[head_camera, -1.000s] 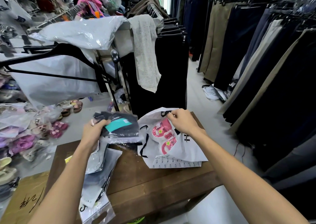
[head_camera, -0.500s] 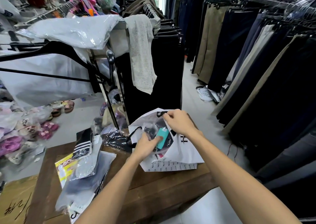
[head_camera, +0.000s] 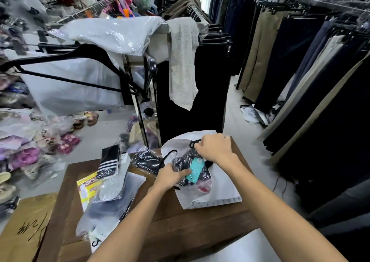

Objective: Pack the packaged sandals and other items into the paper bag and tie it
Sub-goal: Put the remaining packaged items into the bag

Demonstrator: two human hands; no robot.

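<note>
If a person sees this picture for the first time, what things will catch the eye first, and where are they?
First come the two hands at the centre: the left hand pushes a clear packet with a teal label into the white paper bag, whose mouth the right hand holds open, on the wooden table. Left of the bag lie more packets, among them black socks with white stripes. Dark trousers hang on racks to the right.

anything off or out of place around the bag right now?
Mostly clutter. Plastic-wrapped packets lie in a loose heap on the wooden table, one overhanging its near edge. On the floor behind, a white bag lies crumpled.
</note>
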